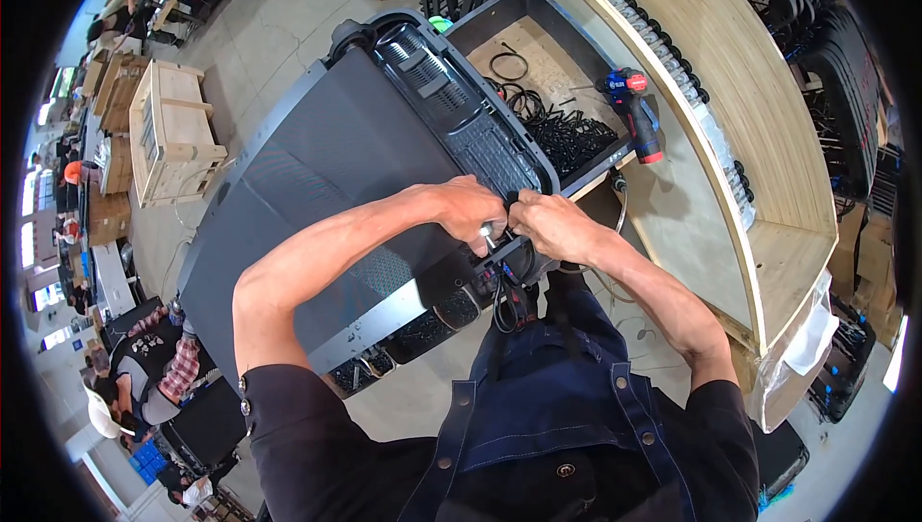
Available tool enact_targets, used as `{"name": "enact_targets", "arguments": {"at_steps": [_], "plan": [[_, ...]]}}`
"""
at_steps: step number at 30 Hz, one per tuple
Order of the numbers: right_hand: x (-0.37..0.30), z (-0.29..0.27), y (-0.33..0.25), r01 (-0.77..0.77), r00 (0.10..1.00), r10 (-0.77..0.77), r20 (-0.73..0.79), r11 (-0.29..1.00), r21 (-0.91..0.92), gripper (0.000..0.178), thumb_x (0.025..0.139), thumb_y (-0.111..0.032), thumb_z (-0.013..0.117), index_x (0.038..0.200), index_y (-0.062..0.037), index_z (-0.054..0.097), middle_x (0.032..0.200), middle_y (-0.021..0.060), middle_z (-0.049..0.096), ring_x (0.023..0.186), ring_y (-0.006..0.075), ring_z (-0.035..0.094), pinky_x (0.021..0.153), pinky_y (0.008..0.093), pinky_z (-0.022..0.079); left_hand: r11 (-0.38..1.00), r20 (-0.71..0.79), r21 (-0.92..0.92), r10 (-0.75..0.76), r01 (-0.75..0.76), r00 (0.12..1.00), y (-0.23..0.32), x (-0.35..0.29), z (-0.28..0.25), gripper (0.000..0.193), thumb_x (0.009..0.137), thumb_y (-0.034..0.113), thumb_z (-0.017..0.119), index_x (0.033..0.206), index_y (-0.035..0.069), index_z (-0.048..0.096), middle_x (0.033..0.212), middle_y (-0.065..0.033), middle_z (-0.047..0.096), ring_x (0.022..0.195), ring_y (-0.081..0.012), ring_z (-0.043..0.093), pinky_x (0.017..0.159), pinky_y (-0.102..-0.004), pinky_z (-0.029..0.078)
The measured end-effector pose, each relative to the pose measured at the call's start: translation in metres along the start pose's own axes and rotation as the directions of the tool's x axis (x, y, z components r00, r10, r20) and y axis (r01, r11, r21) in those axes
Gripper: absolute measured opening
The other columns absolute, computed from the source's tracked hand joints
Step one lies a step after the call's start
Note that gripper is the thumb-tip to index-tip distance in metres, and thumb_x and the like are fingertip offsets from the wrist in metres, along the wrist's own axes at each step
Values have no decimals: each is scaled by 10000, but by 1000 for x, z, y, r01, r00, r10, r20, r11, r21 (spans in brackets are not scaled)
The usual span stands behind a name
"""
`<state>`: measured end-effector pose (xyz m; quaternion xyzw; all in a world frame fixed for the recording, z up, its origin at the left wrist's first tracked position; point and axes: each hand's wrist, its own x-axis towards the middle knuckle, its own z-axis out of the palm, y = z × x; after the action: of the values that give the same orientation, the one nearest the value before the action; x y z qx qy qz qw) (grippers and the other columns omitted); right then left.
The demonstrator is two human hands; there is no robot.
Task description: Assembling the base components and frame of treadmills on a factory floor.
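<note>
In front of me lies a long machine with a dark belt deck [336,138] and a black plastic housing [423,66] along its right side. My left hand [471,213] is closed at the near end of this housing, with a small pale, shiny piece showing by its fingertips. Touching the same corner, my right hand [557,226] has its fingers pinched together. What either hand grips is mostly hidden by the fingers. Black cables [504,293] hang just below my hands, near my apron.
A black tray [495,23] beyond the housing holds black screw-like parts [571,138] and cable loops. A cordless drill [636,117] lies on its right edge. A curved-looking wooden bin [759,282] stands at right. Farther left are a wooden crate [178,133] and other people.
</note>
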<state>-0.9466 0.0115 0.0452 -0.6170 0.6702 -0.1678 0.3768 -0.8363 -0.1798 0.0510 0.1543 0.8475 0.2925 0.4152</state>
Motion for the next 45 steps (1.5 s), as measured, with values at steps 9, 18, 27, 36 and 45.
{"name": "enact_targets", "arguments": {"at_steps": [9, 18, 27, 36, 45], "plan": [[-26, 20, -5, 58, 968, -60, -245, 998, -14, 168, 845, -20, 618, 1008, -28, 660, 993, 179, 564, 768, 413, 670, 676, 514, 563, 998, -13, -57, -34, 34, 999, 2, 7, -6, 342, 838, 380, 729, 1063, 126, 766, 1039, -104, 739, 1075, -304, 671, 956, -489, 420], [-30, 21, 32, 227, 857, 26, -515, 878, 422, 192, 875, -73, 760, 1063, -38, 742, 985, 99, 719, 762, 189, 707, 666, 325, 565, 966, 49, -142, -209, 214, 977, 10, 10, -4, 252, 836, 341, 716, 980, 140, 769, 964, -56, 740, 1027, -266, 682, 958, -459, 396], [-17, -78, 272, -622, 485, 678, -552, 712, 327, 632, 822, -412, 783, 1314, -53, 615, 1178, 212, 703, 1112, 391, 674, 946, 491, 519, 956, 103, -52, -284, 290, 953, 24, 20, -22, 217, 848, 344, 752, 987, 179, 776, 904, -43, 739, 993, -253, 649, 925, -426, 358], [-95, -75, 235, 0, 593, 493, -637, 791, 612, 509, 796, -143, 829, 1261, -39, 649, 1106, 88, 721, 1007, 191, 676, 919, 348, 524, 937, 82, -33, -345, 348, 935, 30, 14, -15, 177, 845, 307, 740, 969, 191, 790, 902, -50, 749, 1033, -243, 644, 955, -387, 361], [-160, -58, 185, -315, 912, 380, 156, 401, 860, 548, 725, -59, 912, 1214, -55, 664, 1050, 16, 722, 930, 107, 667, 881, 307, 556, 947, 66, -58, -312, 316, 948, 29, 13, -16, 185, 819, 319, 771, 946, 185, 781, 974, -15, 724, 1071, -236, 611, 996, -407, 350]]}}
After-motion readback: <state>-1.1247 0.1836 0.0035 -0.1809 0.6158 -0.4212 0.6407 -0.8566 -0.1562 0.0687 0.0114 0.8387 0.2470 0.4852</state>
